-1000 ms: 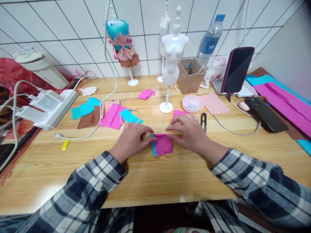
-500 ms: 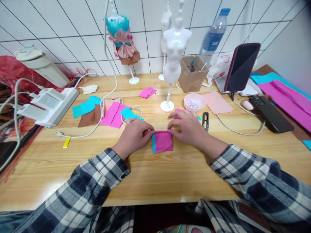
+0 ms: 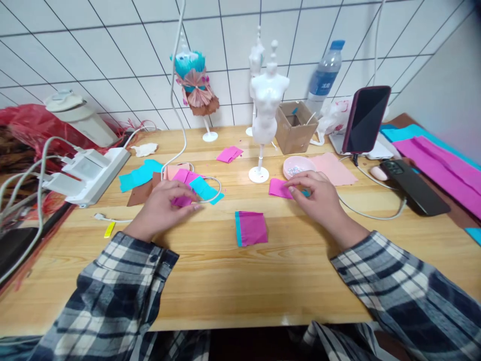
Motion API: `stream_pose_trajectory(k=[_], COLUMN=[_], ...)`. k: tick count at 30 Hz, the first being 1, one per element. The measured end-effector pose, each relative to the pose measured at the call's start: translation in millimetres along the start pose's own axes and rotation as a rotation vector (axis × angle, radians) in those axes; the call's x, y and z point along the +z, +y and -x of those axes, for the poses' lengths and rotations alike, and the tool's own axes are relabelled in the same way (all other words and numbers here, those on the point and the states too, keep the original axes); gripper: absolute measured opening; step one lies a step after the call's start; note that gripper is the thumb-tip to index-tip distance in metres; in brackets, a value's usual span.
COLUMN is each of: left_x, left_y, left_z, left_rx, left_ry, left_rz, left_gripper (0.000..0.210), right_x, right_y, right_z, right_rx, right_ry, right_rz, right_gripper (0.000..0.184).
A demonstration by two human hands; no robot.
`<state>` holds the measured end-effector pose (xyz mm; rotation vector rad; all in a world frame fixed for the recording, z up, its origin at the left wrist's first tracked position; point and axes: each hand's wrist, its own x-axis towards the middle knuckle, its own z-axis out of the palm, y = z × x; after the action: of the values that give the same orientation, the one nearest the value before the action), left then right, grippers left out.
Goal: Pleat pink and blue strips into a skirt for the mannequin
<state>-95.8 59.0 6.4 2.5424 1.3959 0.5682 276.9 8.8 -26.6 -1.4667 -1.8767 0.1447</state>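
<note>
On the table in front of me lies a small square of magenta crepe paper (image 3: 254,228) with a blue strip along its left edge; neither hand touches it. My left hand (image 3: 165,205) is open over the paper pieces on the left, its fingers stretched above a pink piece (image 3: 184,176) and a blue piece (image 3: 206,189). My right hand (image 3: 315,200) has its fingertips at the right edge of a folded pink paper piece (image 3: 278,188). Its thumb and fingers look apart; whether they touch that paper is hard to tell.
A white mannequin (image 3: 269,105) stands behind the square, a dressed mannequin (image 3: 197,90) further left. Around my right hand are a pink bowl of beads (image 3: 291,161), a cardboard box (image 3: 295,133) and phones (image 3: 413,188). A white cable (image 3: 179,110) hangs down to the left.
Both hands have let go of the magenta square and moved apart. My left hand went left to the paper pieces, my right hand right to the folded pink piece. The view has tilted slightly upward.
</note>
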Motion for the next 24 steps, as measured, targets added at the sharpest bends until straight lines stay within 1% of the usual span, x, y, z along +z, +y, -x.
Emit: stream_pose_trajectory(k=[2,5,7,9,13,16,17,19,20,22,24], left_x=[4.2,16.0,22.3,26.2,31.0,32.9,32.9,32.4,32.4,34.4,39.6], left_y=[0.4,7.3,11.3,12.9,10.8,15.5,21.0,39.9,52.9,82.5,110.0], left_z=[1.8,0.5,-1.7,-3.6,-5.7,-8.0,-8.7,-9.3,-8.9,-6.2,-1.1], left_rx=[0.001,-0.010,-0.007,-0.059,-0.303,-0.398,-0.412,-0.427,-0.394,-0.289,-0.223], left_ry=[-0.058,-0.098,-0.096,-0.041,0.209,0.432,0.523,0.730,0.779,0.745,0.577], left_rz=[-0.103,-0.230,-0.226,-0.129,0.224,0.495,0.565,0.662,0.712,0.859,0.974], left_gripper=[0.030,0.025,0.023,0.023,0.025,0.024,0.023,0.023,0.024,0.033,0.046], right_x=[0.9,3.3,3.9,3.5,2.1,2.3,2.5,2.4,2.2,1.9,2.8], right_y=[0.3,-2.1,-3.6,-4.3,-5.7,-10.7,-14.3,-25.8,-33.6,-52.4,-71.7], right_z=[0.4,2.2,3.2,3.6,3.7,4.1,4.3,5.2,5.9,8.6,12.5], right_rx=[-0.008,-0.030,-0.045,-0.060,-0.121,-0.158,-0.167,-0.189,-0.202,-0.228,-0.231], right_ry=[-0.012,-0.045,-0.057,-0.063,-0.083,-0.105,-0.098,-0.059,-0.028,0.030,0.058], right_rz=[0.000,-0.008,-0.012,-0.011,-0.022,-0.027,-0.028,-0.044,-0.062,-0.126,-0.210], right_gripper=[0.016,0.017,0.017,0.017,0.016,0.016,0.016,0.016,0.017,0.020,0.031])
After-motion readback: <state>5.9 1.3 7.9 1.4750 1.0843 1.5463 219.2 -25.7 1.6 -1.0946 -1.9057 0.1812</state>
